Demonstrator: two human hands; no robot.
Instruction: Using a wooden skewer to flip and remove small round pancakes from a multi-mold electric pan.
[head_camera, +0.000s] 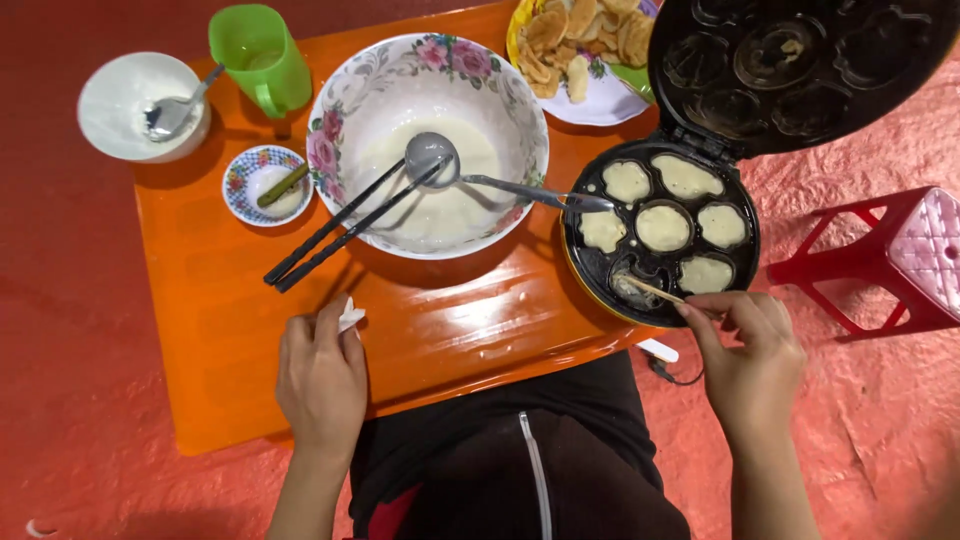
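Pinching a thin wooden skewer (652, 290) between curled fingers, the right hand (752, 345) pokes its tip into the near-left mould of the open cake maker (590, 262), which sits at the right edge of the orange counter (240, 340). Six of its seven moulds hold pale batter; the poked one looks dark and nearly empty. The raised lid (800, 70) shows matching hollows. The left hand (320, 380) rests palm-down on the counter, fingers loosely closed on a scrap of white tissue (350, 318).

One large floral bowl (330, 140) holds white batter, a metal ladle (432, 155) lying in it and two black chopsticks (330, 235) leaning on its rim. One small patterned dish (240, 180) holds white paste and a short stick. One white bowl (120, 100) carries a spoon (175, 112). One green mug (258, 55) stands behind. One plate (610, 100) is piled with browned cakes (585, 35). One red stool (900, 255) stands on the floor to the right.
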